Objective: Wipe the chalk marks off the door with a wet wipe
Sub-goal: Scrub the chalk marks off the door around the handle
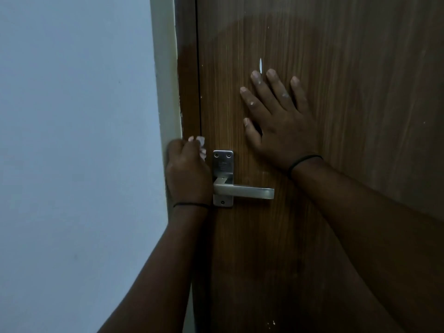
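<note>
Evidently the right hand lies flat and open on the wooden door – bracing it, I judge – while the left hand, fisted around a crumpled wet wipe, presses near the door edge beside the lever handle; a white chalk mark remains just above the right fingertips.

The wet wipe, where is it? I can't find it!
Look at the brown door and find the silver handle near its left edge. Just left of the handle's plate, the left hand is closed in a fist. The wet wipe is the small pale crumpled bit peeking out above its fingers.
</note>
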A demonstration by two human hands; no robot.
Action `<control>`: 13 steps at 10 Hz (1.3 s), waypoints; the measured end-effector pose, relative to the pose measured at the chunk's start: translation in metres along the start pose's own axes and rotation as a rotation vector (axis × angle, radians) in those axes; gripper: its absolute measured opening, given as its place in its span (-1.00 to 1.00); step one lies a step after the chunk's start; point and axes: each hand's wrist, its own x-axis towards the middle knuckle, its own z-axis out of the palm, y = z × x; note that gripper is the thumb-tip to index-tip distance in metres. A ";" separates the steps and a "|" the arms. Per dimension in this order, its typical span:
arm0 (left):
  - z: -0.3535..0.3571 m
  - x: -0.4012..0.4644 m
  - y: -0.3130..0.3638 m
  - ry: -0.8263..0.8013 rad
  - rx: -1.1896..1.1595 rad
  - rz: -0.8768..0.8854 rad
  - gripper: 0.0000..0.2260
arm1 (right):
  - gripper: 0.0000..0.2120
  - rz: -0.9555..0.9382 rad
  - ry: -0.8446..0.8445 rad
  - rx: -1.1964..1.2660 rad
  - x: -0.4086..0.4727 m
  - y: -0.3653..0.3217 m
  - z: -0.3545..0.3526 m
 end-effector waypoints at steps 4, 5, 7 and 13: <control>-0.008 -0.054 -0.022 -0.203 -0.025 -0.019 -0.83 | -0.51 0.005 0.010 0.013 -0.001 0.000 -0.002; -0.010 -0.085 -0.035 -0.246 -0.023 -0.011 -0.83 | -0.51 0.010 0.001 0.015 -0.001 -0.001 -0.003; 0.000 -0.047 -0.024 -0.027 -0.029 0.122 -0.90 | -0.51 0.009 -0.004 0.012 0.000 -0.001 -0.003; 0.014 -0.114 -0.034 -0.044 -0.026 -0.245 -0.85 | -0.50 0.018 -0.057 0.013 0.001 -0.001 -0.005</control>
